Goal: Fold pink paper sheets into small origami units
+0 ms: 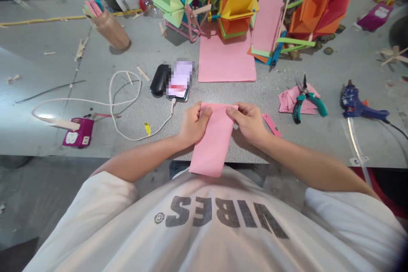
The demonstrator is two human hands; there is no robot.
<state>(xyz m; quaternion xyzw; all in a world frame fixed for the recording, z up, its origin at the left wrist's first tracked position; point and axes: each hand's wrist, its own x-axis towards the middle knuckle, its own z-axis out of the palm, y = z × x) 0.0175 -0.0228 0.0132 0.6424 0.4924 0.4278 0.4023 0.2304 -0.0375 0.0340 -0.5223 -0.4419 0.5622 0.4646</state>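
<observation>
A strip of pink paper (213, 140) is stretched between my two hands over the table's front edge, its near end hanging toward my shirt. My left hand (195, 122) pinches its far left corner, thumb on top. At the far right corner my right hand (248, 120) grips it the same way. The fingers beneath the paper are partly hidden. Just right of my right hand lies a pink cutter (271, 125). Beyond the hands rests a larger stack of pink paper sheets (227, 61).
Pliers (307, 100) lie on small pink pieces (288, 98), with a blue glue gun (360, 104) farther right. A phone (181, 78), black case (160, 80), white cable (111, 106) and purple adapter (78, 131) sit left. Folded paper models (237, 6) and a cup (110, 29) stand behind.
</observation>
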